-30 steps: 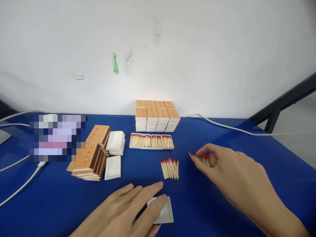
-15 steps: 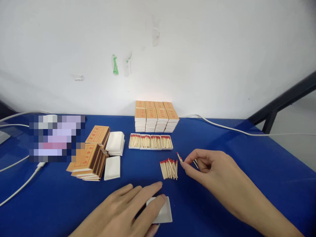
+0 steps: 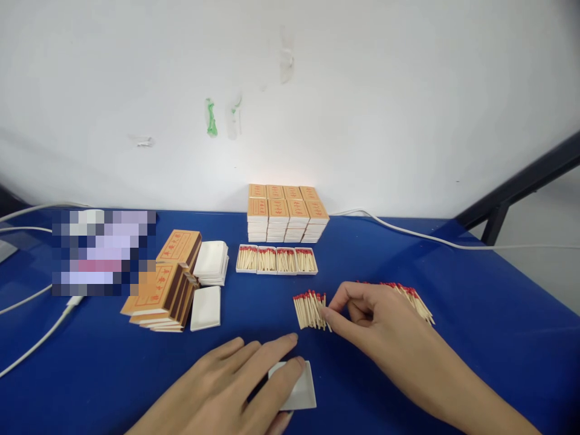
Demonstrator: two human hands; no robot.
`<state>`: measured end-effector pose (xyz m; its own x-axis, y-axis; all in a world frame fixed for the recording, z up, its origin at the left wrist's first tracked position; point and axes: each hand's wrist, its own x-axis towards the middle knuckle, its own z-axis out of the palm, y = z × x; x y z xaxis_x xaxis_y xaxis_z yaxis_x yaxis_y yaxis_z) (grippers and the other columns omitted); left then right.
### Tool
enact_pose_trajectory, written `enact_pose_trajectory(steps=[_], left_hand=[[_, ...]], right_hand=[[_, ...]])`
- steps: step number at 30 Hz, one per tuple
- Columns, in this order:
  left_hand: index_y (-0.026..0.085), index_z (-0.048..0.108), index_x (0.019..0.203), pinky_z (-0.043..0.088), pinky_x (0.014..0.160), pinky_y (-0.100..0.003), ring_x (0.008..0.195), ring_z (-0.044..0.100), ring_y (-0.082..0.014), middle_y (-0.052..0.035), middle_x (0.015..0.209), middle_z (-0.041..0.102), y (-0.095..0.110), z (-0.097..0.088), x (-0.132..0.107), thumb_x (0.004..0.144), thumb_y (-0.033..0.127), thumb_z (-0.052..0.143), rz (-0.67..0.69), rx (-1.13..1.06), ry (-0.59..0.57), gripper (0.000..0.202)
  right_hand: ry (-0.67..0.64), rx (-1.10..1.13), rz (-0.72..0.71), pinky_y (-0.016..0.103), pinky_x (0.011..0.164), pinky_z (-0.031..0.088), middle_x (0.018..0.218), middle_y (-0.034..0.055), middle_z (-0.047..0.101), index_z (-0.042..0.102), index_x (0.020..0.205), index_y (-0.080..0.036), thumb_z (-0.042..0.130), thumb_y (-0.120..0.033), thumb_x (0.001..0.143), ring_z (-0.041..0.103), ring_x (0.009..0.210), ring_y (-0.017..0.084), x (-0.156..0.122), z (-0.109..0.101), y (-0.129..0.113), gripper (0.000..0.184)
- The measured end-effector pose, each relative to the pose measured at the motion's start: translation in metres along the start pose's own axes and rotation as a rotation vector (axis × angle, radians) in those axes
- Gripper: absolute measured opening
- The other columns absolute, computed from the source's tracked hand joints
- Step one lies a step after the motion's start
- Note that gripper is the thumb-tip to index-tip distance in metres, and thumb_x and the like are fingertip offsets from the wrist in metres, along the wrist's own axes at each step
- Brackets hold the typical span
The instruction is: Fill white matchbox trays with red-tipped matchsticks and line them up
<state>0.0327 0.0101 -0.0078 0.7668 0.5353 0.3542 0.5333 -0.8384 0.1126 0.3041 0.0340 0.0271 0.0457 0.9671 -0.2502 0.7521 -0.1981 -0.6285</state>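
My left hand [image 3: 240, 383] curls over an empty white matchbox tray [image 3: 302, 391] near the front edge, fingertips on it and thumb by its near side. At the right edge of a small row of red-headed matches [image 3: 308, 311], my right hand [image 3: 376, 326] pinches a match [image 3: 328, 325] upright in line with the others. Partly hidden behind that hand lies a larger spread of matches [image 3: 414, 300]. Beyond the row stand several filled trays [image 3: 276, 261] side by side, heads pointing away from me.
Stacked closed matchboxes [image 3: 287, 211] stand against the wall. On the left are orange matchbox sleeves [image 3: 165, 287] in piles, with white trays [image 3: 211, 263] next to them. A blurred-out object [image 3: 104, 254] and white cables [image 3: 40, 350] lie farther left on the blue table [image 3: 480, 290].
My right hand has moved left and slightly down, bringing its match against the end of the small row. More of the larger match spread shows behind it. My left hand stays put.
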Motion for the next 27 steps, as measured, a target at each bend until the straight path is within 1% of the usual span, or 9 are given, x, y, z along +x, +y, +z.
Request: enact_pose_trajectory(steps=[6,11,13,16,18,21,23,25,27], left_hand=[[0.027,0.064,0.150,0.067,0.100,-0.039,0.115,0.082,-0.0205,0.0003,0.153,0.072,0.001,0.000,-0.001,0.122,0.024,0.033,-0.003,0.010,-0.003,0.042],[0.026,0.067,0.144,0.069,0.092,-0.040,0.109,0.084,-0.0210,-0.0002,0.146,0.076,0.001,-0.003,0.002,0.122,0.022,0.030,0.007,0.018,0.038,0.044],[0.026,0.068,0.142,0.070,0.089,-0.040,0.107,0.085,-0.0211,0.0002,0.145,0.077,0.002,-0.003,0.003,0.122,0.022,0.029,0.008,0.014,0.045,0.044],[0.025,0.068,0.140,0.070,0.088,-0.040,0.106,0.085,-0.0211,0.0000,0.144,0.078,0.003,-0.003,0.004,0.121,0.022,0.030,0.011,0.003,0.052,0.043],[0.025,0.068,0.141,0.069,0.089,-0.040,0.107,0.085,-0.0213,-0.0002,0.144,0.077,0.004,-0.003,0.005,0.122,0.021,0.030,0.006,0.012,0.053,0.043],[0.026,0.068,0.141,0.069,0.089,-0.040,0.106,0.085,-0.0209,0.0006,0.144,0.077,0.004,-0.002,0.005,0.122,0.022,0.028,0.006,0.026,0.058,0.044],[0.026,0.068,0.141,0.069,0.089,-0.039,0.107,0.085,-0.0207,0.0010,0.145,0.077,0.004,-0.001,0.006,0.122,0.023,0.028,0.009,0.028,0.059,0.045],[0.026,0.068,0.141,0.068,0.091,-0.039,0.108,0.085,-0.0203,0.0012,0.145,0.077,0.003,0.000,0.005,0.122,0.023,0.028,0.000,0.034,0.054,0.045],[0.026,0.068,0.141,0.068,0.092,-0.038,0.107,0.085,-0.0198,0.0012,0.146,0.077,0.002,0.001,0.004,0.122,0.023,0.029,-0.004,0.040,0.054,0.044]], right_hand=[[0.019,0.065,-0.003,0.031,0.056,0.026,0.061,-0.0065,0.039,0.065,0.075,-0.025,0.068,-0.057,0.094,0.034,0.060,0.014,0.002,-0.001,-0.002,0.038],[0.043,0.053,-0.020,0.031,0.056,0.029,0.062,-0.0057,0.040,0.070,0.080,-0.026,0.065,-0.063,0.096,0.037,0.060,0.015,0.003,0.003,-0.005,0.041],[0.058,0.020,-0.024,0.032,0.056,0.029,0.061,-0.0051,0.041,0.072,0.080,-0.026,0.061,-0.068,0.097,0.038,0.060,0.015,0.004,0.002,-0.006,0.047],[0.122,-0.036,-0.027,0.032,0.056,0.031,0.060,-0.0039,0.041,0.070,0.076,-0.027,0.056,-0.076,0.098,0.039,0.059,0.016,0.004,-0.005,-0.005,0.056],[0.198,-0.105,-0.009,0.033,0.057,0.033,0.059,-0.0030,0.044,0.069,0.075,-0.028,0.054,-0.079,0.097,0.041,0.058,0.017,0.006,-0.012,-0.001,0.057],[0.334,-0.301,0.068,0.036,0.060,0.036,0.059,-0.0008,0.055,0.073,0.080,-0.032,0.054,-0.075,0.098,0.053,0.060,0.022,0.009,-0.022,0.006,0.051],[0.375,-0.442,0.135,0.038,0.061,0.035,0.065,0.0013,0.067,0.076,0.086,-0.034,0.057,-0.072,0.098,0.062,0.065,0.027,0.010,-0.026,0.010,0.044],[0.357,-0.541,0.177,0.039,0.063,0.036,0.075,0.0025,0.076,0.079,0.092,-0.036,0.062,-0.070,0.097,0.069,0.072,0.032,0.010,-0.027,0.012,0.038],[0.307,-0.596,0.197,0.040,0.066,0.037,0.084,0.0024,0.081,0.081,0.096,-0.038,0.065,-0.066,0.098,0.073,0.079,0.036,0.009,-0.025,0.012,0.032]])
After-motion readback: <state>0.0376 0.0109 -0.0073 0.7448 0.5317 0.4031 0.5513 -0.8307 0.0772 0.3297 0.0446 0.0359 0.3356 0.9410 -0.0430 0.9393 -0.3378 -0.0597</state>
